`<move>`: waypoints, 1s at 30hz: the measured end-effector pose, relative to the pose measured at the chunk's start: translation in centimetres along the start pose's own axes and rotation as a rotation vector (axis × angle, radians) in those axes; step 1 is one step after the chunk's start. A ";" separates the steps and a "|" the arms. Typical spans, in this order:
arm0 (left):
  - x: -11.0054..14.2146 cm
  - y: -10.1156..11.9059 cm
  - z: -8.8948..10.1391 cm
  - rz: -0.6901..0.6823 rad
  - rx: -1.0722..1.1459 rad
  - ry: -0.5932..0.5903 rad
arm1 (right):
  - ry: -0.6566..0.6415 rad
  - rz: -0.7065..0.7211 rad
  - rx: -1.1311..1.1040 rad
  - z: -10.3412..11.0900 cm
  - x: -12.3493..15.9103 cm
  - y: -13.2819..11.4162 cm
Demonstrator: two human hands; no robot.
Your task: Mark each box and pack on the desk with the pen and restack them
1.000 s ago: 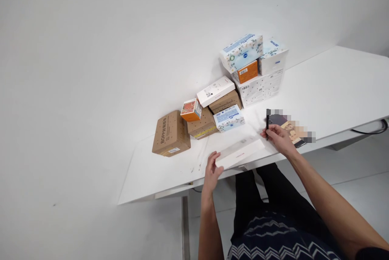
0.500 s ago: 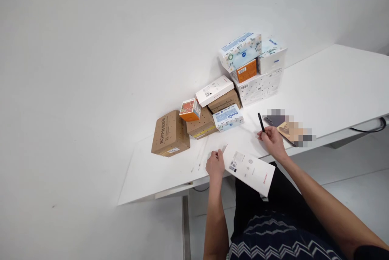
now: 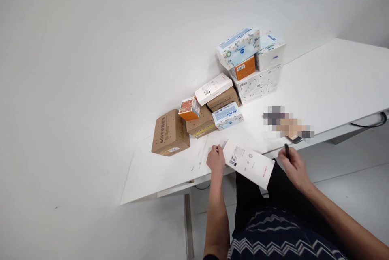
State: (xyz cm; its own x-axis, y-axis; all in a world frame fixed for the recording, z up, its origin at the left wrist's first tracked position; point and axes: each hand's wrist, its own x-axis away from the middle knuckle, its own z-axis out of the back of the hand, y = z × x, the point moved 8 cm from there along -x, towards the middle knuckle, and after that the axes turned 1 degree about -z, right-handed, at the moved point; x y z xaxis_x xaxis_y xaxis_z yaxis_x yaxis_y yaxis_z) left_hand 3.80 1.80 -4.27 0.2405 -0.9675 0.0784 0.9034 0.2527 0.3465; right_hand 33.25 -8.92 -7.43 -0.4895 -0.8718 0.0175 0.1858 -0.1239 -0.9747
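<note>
A flat white box (image 3: 249, 164) with printed labels and red lettering is tilted at the table's front edge, partly over my lap. My left hand (image 3: 216, 158) is closed on its left end, the fingers curled at the edge. Off the box's right side, past the table edge, my right hand (image 3: 295, 167) grips a slim black pen (image 3: 287, 150), which stands up out of the fist. Much of the pen is hidden by the fingers.
Along the wall on the white table (image 3: 319, 77) stand brown cartons (image 3: 170, 133), small orange boxes (image 3: 189, 108), another flat white box (image 3: 213, 88), tissue packs (image 3: 227, 116) and a speckled white box (image 3: 259, 84). A phone (image 3: 294, 139), partly blurred out, lies at the right front.
My right hand has moved right and toward me with the pen, from above the table to past its edge. The box in my left hand has risen slightly at its near end.
</note>
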 end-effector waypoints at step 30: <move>1.4 -1.2 0.3 -0.125 0.187 -0.021 | -0.370 0.238 0.709 -8.6 -5.3 -5.3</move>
State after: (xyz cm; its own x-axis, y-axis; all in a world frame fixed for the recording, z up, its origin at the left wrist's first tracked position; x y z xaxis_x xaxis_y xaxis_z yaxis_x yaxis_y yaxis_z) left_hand 2.96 0.17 -4.28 0.1210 -0.9917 0.0429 0.8438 0.1255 0.5217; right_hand 27.57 0.40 -4.25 -0.0809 -0.9965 0.0210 0.8017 -0.0775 -0.5927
